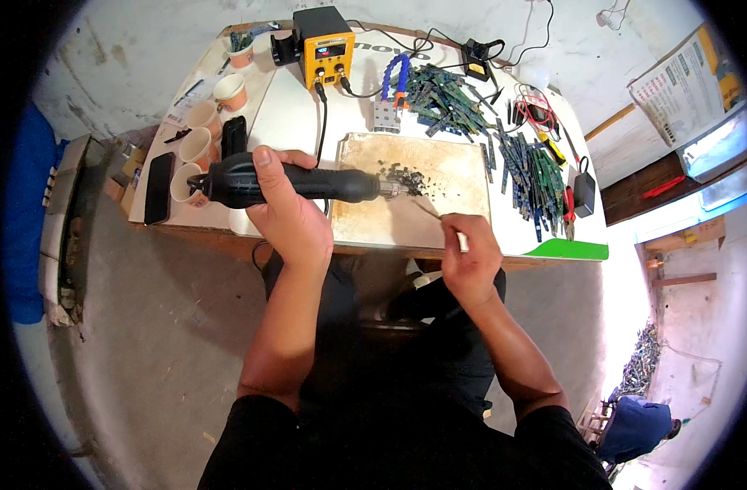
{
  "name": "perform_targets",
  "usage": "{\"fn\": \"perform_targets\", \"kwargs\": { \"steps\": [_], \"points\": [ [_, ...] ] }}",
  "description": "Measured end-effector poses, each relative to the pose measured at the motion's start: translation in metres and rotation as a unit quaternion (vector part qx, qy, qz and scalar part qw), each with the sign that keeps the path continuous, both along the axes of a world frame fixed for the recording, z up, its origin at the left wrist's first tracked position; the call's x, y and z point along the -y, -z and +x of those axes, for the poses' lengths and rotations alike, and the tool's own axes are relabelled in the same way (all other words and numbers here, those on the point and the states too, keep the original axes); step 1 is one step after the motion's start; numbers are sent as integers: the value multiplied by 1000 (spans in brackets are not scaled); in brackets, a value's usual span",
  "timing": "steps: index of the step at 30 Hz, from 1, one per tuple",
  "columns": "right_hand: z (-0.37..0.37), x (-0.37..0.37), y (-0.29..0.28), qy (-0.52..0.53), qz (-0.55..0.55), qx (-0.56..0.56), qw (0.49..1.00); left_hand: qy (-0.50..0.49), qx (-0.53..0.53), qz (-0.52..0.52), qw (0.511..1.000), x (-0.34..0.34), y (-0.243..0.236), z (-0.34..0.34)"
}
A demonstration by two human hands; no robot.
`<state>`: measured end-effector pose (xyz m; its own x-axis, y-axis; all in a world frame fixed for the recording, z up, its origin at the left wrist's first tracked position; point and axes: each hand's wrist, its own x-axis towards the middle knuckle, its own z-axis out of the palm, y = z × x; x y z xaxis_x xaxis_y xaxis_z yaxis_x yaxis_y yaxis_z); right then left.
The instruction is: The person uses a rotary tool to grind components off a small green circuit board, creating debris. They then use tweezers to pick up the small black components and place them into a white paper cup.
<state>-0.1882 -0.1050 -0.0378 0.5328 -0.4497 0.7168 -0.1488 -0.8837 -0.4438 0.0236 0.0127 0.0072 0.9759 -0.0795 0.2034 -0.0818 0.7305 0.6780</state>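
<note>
While left hand (pixel 288 214) holds black heat gun (pixel 341 185), fingers wrapped round, right hand (pixel 472 255) pinches thin tool (pixel 427 211). Dark chips (pixel 408 177) lie near nozzle (pixel 390 189) on tan board (pixel 373 227).

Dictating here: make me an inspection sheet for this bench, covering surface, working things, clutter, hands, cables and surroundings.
Surface: white table; stained tan board near its front edge.
Working things: black hot-air gun, nozzle toward small dark chips on the board; thin tool.
Clutter: two piles of dark strips, paper cups and a phone at left, red-handled pliers at right.
Hands: left hand grips the gun; right hand holds the tool.
Cables: black cable from the yellow station passes behind the left hand.
Surroundings: bare floor; person in blue, lower right.
</note>
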Motion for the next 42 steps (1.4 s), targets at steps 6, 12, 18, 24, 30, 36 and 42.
{"fn": "perform_targets", "kwargs": {
  "steps": [6,12,18,24,30,36,42],
  "points": [
    [26,105,-38,116,79,78,987,-7,-18,-3,1000,9,0,-3],
    [87,244,-60,71,228,217,946,1,-18,28,999,11,8,0],
    [21,212,-18,47,315,247,915,-51,-21,16,998,2,-6,16],
    [-95,183,48,127,310,270,903,-64,16,60,996,11,-60,72],
    [-111,158,61,118,327,325,880,-112,90,-35,989,55,-139,126],
    [-103,155,82,120,325,304,888,-62,269,73,959,102,-125,198],
    [-96,154,101,92,329,332,879,-219,513,293,777,129,-50,239]
  ]
}}
